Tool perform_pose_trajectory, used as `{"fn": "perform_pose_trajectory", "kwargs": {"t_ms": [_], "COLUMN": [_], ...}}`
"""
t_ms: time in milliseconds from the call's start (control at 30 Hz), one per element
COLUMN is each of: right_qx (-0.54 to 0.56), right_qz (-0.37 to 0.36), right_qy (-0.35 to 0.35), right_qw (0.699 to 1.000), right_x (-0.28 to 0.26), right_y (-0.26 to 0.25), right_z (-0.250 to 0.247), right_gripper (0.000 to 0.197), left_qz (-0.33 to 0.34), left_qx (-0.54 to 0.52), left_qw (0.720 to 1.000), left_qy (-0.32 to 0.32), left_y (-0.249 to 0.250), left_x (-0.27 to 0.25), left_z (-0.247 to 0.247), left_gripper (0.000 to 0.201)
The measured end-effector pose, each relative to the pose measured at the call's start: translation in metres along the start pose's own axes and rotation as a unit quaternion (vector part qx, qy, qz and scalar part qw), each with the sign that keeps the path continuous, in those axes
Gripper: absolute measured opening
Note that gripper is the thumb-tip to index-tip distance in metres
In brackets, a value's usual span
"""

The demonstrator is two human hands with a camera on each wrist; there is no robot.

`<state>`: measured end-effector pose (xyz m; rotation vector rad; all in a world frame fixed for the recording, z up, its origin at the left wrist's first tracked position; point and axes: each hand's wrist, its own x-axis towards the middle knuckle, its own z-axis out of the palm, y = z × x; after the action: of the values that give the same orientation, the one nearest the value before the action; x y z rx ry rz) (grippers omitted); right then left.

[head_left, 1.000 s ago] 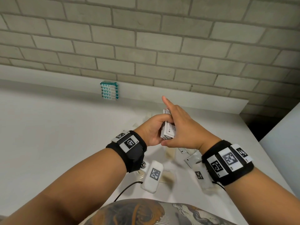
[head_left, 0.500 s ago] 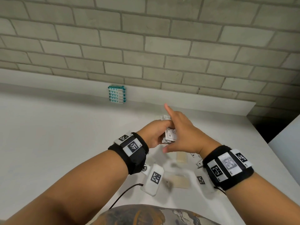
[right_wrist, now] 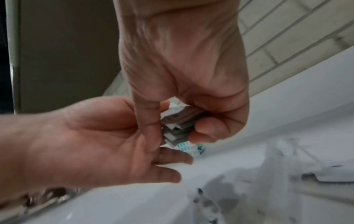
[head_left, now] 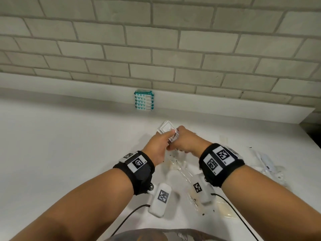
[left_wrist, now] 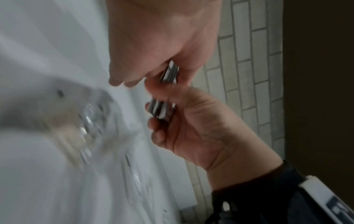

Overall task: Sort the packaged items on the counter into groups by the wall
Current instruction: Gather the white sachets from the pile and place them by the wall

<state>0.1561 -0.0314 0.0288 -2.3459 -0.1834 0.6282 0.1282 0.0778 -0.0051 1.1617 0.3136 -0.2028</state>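
Note:
My two hands hold one stack of small white flat packets (head_left: 167,132) above the white counter (head_left: 69,153), short of the wall. The left hand (head_left: 165,140) pinches the stack from the left, thumb on top. From the right, the right hand (head_left: 180,136) curls its fingers round it. In the right wrist view the stack (right_wrist: 178,125) shows grey and white edges between the right hand (right_wrist: 191,121) and the left hand (right_wrist: 162,151). The left wrist view is blurred, with the packets (left_wrist: 169,74) between both hands. A teal and white stack of packets (head_left: 144,100) stands against the wall ledge.
Clear plastic-wrapped items (head_left: 182,169) lie on the counter under my wrists, and more (head_left: 267,164) to the right. The brick wall (head_left: 156,49) and its white ledge (head_left: 225,108) close the back. The counter ends at the right (head_left: 311,136), beside a dark gap.
Both hands have lowered the white stack towards the counter and pushed it nearer the wall. The right index finger, stretched out before, now curls round the stack.

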Motion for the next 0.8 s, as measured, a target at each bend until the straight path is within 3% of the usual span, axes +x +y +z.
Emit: {"fn": "perform_pose_trajectory", "kwargs": {"t_ms": [67, 133, 200, 233, 300, 400, 600, 700, 800], "right_qx": [-0.076, -0.139, -0.189, -0.208, -0.242, -0.267, -0.266, -0.285, -0.319], "right_qz": [-0.009, -0.015, -0.015, -0.009, -0.012, -0.016, -0.017, -0.017, 0.005], "right_qy": [-0.002, -0.004, -0.015, -0.019, -0.023, -0.041, -0.029, -0.019, -0.011], "right_qw": [0.997, 0.990, 0.982, 0.978, 0.970, 0.963, 0.963, 0.958, 0.948], "right_x": [0.022, 0.040, 0.055, 0.062, 0.073, 0.087, 0.096, 0.091, 0.087], "right_y": [-0.004, -0.006, -0.007, -0.008, -0.011, -0.015, -0.015, -0.015, -0.019], "right_z": [0.009, 0.014, 0.017, 0.019, 0.023, 0.029, 0.031, 0.039, 0.045], "right_gripper": [0.050, 0.050, 0.047, 0.045, 0.045, 0.050, 0.050, 0.066, 0.077], "left_qz": [-0.008, -0.004, 0.037, 0.057, 0.067, 0.069, 0.130, 0.132, 0.128], "left_qx": [0.045, 0.093, 0.218, 0.312, 0.490, 0.641, 0.726, 0.763, 0.794], "left_qw": [0.999, 0.995, 0.975, 0.948, 0.868, 0.760, 0.664, 0.614, 0.563], "left_qy": [0.008, 0.032, 0.031, 0.009, -0.044, -0.076, -0.123, -0.152, -0.193], "left_y": [0.004, 0.012, 0.024, 0.031, 0.041, 0.042, 0.037, 0.047, 0.059], "left_x": [0.011, 0.024, 0.036, 0.042, 0.054, 0.068, 0.085, 0.094, 0.100], "left_z": [-0.023, -0.046, -0.064, -0.071, -0.081, -0.088, -0.097, -0.092, -0.086], "left_gripper": [0.034, 0.055, 0.073, 0.078, 0.079, 0.084, 0.083, 0.084, 0.071]}}
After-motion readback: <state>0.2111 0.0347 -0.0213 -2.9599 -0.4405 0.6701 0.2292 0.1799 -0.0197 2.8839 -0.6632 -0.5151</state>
